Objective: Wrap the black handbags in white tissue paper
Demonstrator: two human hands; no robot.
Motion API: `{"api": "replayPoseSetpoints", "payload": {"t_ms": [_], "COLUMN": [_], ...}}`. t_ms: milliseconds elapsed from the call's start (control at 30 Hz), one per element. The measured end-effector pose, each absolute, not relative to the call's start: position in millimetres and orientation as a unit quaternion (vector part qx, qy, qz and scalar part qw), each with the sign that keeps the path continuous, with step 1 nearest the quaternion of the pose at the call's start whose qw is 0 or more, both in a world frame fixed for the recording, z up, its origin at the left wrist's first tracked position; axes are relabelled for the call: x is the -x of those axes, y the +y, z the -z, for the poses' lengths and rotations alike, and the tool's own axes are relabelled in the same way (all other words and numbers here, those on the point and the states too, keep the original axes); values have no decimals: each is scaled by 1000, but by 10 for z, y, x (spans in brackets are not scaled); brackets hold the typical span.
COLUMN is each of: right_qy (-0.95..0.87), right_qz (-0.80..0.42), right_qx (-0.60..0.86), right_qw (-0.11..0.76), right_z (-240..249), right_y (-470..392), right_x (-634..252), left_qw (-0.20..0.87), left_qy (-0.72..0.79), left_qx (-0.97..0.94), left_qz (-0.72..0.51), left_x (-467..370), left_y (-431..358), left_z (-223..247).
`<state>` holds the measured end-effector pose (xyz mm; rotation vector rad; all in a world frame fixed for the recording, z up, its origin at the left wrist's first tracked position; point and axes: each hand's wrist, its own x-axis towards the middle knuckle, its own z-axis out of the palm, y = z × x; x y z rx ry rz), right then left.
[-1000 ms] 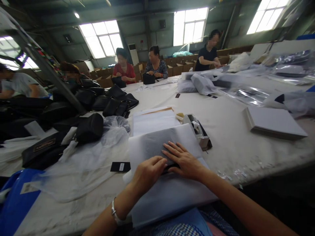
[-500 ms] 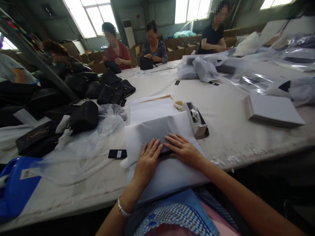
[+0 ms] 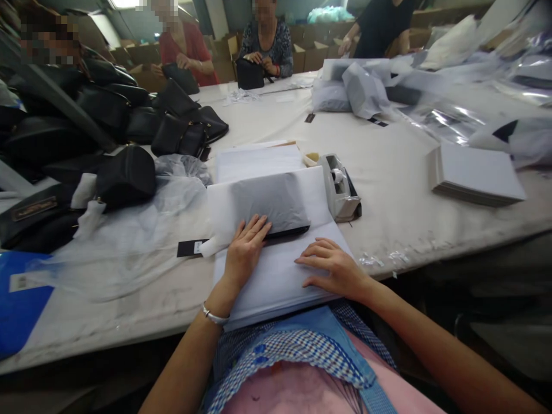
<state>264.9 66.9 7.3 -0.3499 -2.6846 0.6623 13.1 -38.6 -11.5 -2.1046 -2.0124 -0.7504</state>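
A dark, flat item [image 3: 271, 201], probably a black bag, lies under a sheet of thin white tissue paper [image 3: 219, 201], its black lower edge showing. My left hand [image 3: 246, 253] rests with fingers stretched out on the left part of the covered item. Over the white paper [image 3: 280, 282] nearer my body, my right hand [image 3: 330, 264] hovers or lightly rests, fingers apart and holding nothing. Just right of the tissue stands a tape dispenser [image 3: 344, 192]. A black tag with a white label [image 3: 190, 248] lies left of the tissue.
Black bags [image 3: 125, 178] are heaped at the left beside clear plastic film [image 3: 142, 241]. A blue container [image 3: 21, 305] sits at the near left. Grey-white boards [image 3: 478, 172] are stacked at right, with wrapped bags [image 3: 366, 86] behind. Several co-workers [image 3: 267, 43] are across the table.
My right hand has come off the covered item and back toward me, over the lower paper. My left hand stays on the item. The camera view has tilted down.
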Motion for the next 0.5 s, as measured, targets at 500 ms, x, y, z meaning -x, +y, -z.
{"api": "replayPoseSetpoints", "payload": {"t_ms": [500], "right_qy": [-925], "right_qz": [-334], "right_qx": [146], "right_qw": [106], "right_z": [-52], "right_y": [722], "right_x": [-2474], "left_qw": [16], "left_qy": [-665], "left_qx": [702], "left_qz": [255], "left_x": [-97], "left_y": [-396], "left_z": [-29]}}
